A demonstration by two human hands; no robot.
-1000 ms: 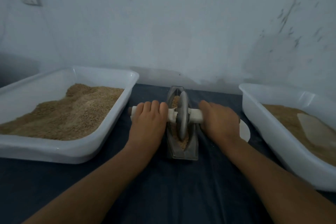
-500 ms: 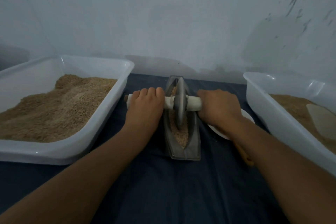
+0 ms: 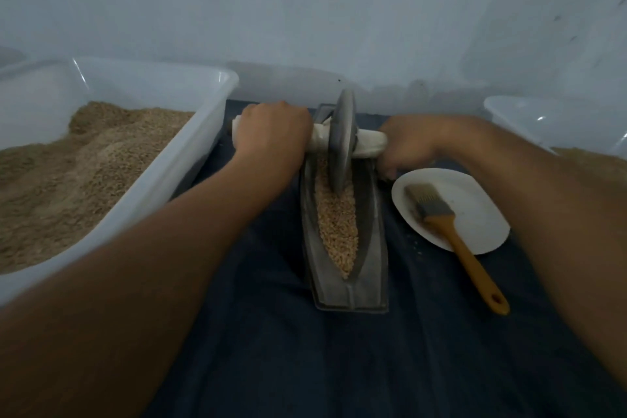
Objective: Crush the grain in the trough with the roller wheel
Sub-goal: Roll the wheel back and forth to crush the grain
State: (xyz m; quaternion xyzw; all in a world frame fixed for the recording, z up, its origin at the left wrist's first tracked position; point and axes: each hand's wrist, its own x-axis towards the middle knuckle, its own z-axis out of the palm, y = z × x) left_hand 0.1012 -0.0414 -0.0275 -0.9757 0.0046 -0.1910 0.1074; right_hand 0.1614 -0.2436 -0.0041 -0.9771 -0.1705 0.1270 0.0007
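White tubs (image 3: pixel 217 85) and plated brush (image 3: pixel 437 214) flanking both hands (image 3: pixel 271 132), fists around roller wheel (image 3: pixel 341 142) handle.

Left grip (image 3: pixel 271 132): fingers curled, forearm stretched forward.
Right grip (image 3: pixel 407 142): fingers curled, forearm reaching in from the right.

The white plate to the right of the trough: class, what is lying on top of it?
A brush lies on the white plate, bristles on it, its yellow handle reaching past the near rim onto the dark cloth. The right hand covers the plate's far edge.
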